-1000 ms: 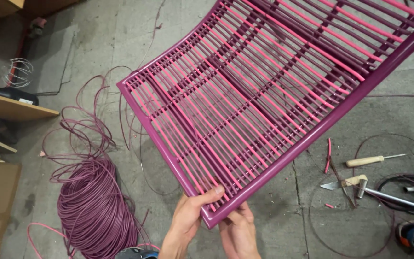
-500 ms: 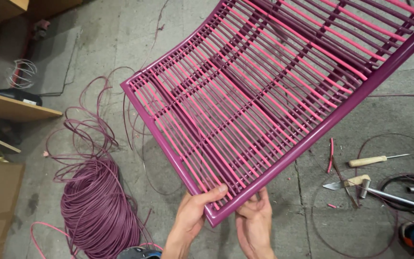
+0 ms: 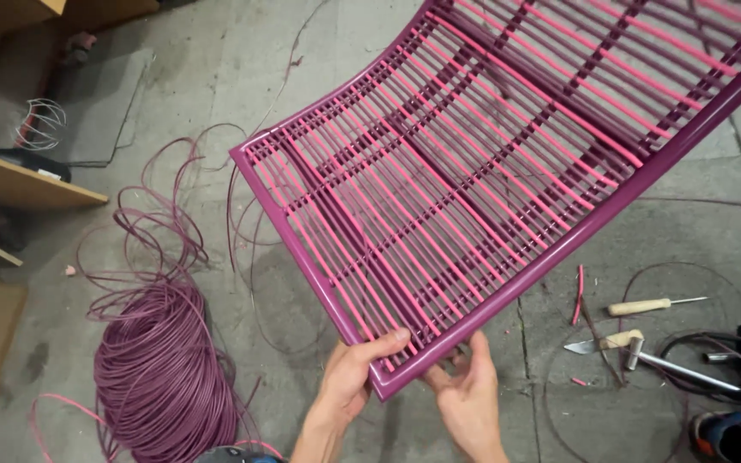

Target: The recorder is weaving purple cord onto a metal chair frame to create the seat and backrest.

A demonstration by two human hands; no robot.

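A large curved purple frame (image 3: pixel 508 171) strung with pink and purple cords tilts above the concrete floor. Its near corner rests in my hands. My left hand (image 3: pixel 355 377) grips that corner from the left, thumb laid over the frame's edge. My right hand (image 3: pixel 466 399) holds the same corner from below and the right, fingers touching the frame's lower rail.
A big coil of purple cord (image 3: pixel 160 373) lies on the floor at the left, with loose strands trailing. At the right lie an awl with a wooden handle (image 3: pixel 645 305), a knife (image 3: pixel 602 343), a metal rod and dark cables. Wooden boards (image 3: pixel 19 180) stand at the left edge.
The frame has swung slightly right and towards me. My right hand has spread out from beside the left and now holds the lower rail on its own.
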